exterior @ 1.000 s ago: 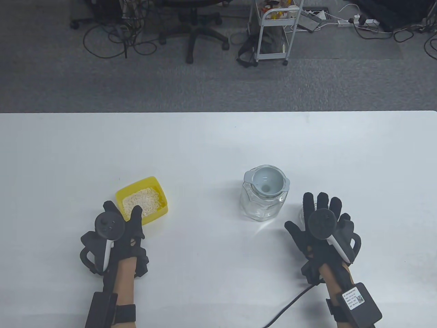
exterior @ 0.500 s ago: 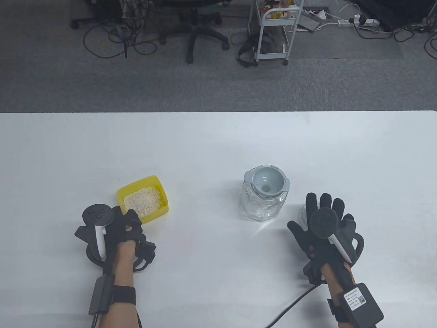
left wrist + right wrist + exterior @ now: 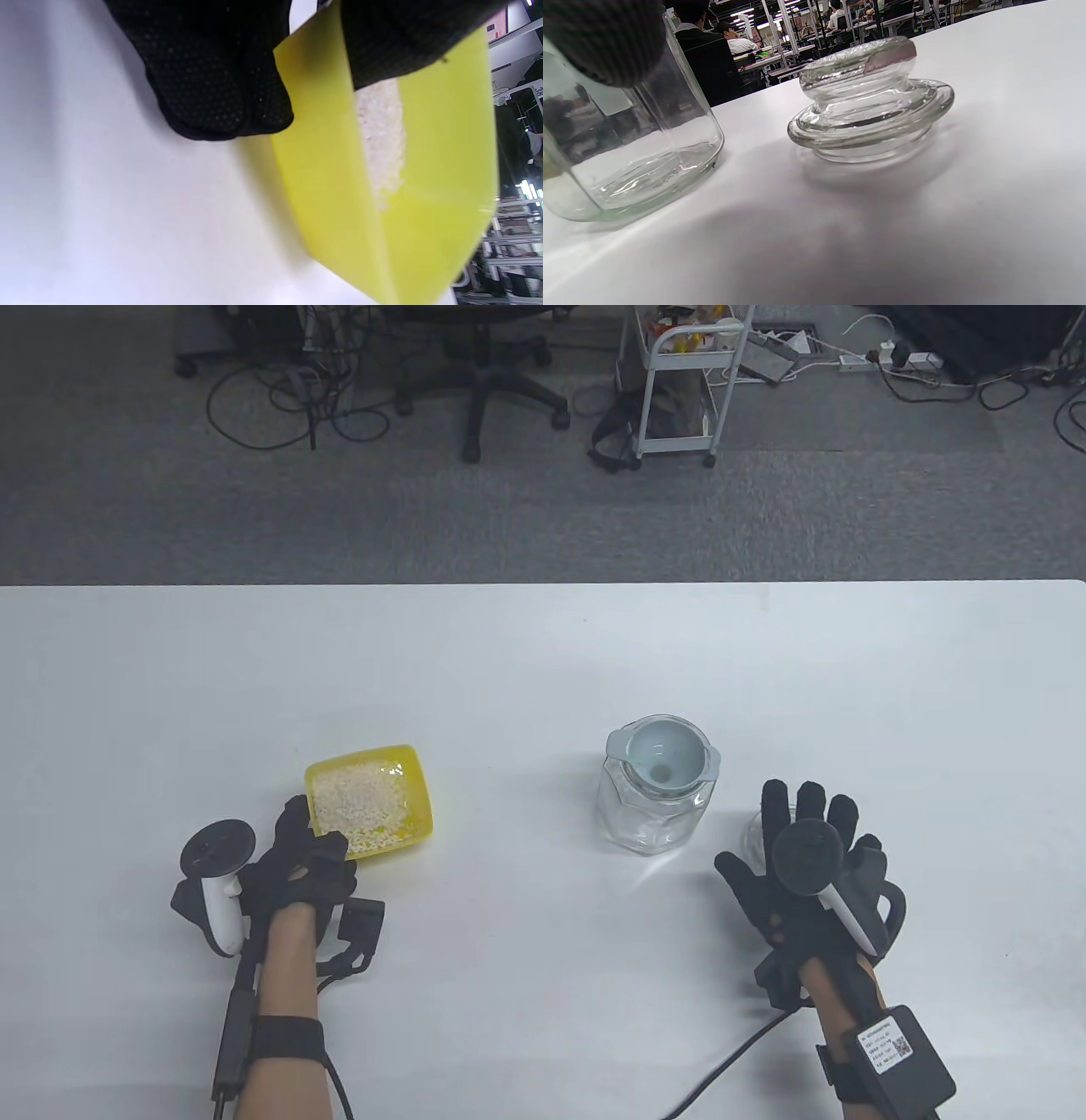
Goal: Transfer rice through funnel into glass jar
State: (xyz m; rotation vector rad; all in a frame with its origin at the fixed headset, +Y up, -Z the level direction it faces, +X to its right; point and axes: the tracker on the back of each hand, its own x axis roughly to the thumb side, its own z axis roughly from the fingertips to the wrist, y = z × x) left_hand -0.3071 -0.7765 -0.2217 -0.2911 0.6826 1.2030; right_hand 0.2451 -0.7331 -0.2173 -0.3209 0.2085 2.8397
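Observation:
A yellow tub [image 3: 416, 802] of white rice [image 3: 358, 803] is at the table's left. My left hand [image 3: 305, 857] grips its near rim, thumb inside, and holds it tilted. In the left wrist view the tub [image 3: 441, 178] is off the table with rice [image 3: 382, 144] inside. A clear glass jar [image 3: 652, 819] stands right of centre with a pale grey funnel [image 3: 663, 755] seated in its mouth. My right hand [image 3: 806, 848] is open, fingers spread, over the table to the jar's right. The jar [image 3: 628, 161] looks empty in the right wrist view.
The jar's glass lid [image 3: 869, 101] lies on the table under my right hand's fingers, partly hidden in the table view [image 3: 753, 833]. A black cable [image 3: 721, 1060] runs from my right wrist along the near table edge. Office chair and cart stand on the floor beyond the table.
My left hand turned, closed on the yellow tub's near rim and lifted and tilted it, shifting it slightly right. My right hand barely moved.

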